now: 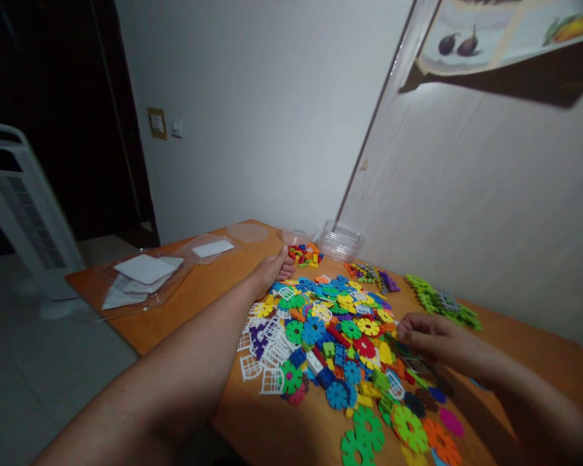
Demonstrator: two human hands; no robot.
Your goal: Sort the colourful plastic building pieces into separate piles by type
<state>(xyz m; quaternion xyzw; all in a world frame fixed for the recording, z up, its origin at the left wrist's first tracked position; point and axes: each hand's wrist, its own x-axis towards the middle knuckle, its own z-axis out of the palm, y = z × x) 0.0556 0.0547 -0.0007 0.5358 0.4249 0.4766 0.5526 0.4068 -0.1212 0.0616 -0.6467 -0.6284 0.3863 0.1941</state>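
Observation:
A wide heap of mixed plastic toy pieces spreads over the table: flower-shaped discs [313, 330], building bricks [340, 353] and white window-frame pieces [272, 380]. My left hand [276, 268] is at the heap's far left edge, its fingers curled, beside a small pile of red, yellow and orange bricks [306, 254]. Whether anything is inside those fingers is hidden. At the heap's right side, my right hand [425, 331] is low over the pieces with its fingers bent inward. What it grips, if anything, does not show.
Behind the small brick pile stand a clear round tub [298, 232] and a clear rectangular container [341, 241]. Green interlocking pieces [442, 301] and purple ones [388, 281] lie along the wall. Plastic bags with white cards [148, 268] rest on the table's [194, 294] left.

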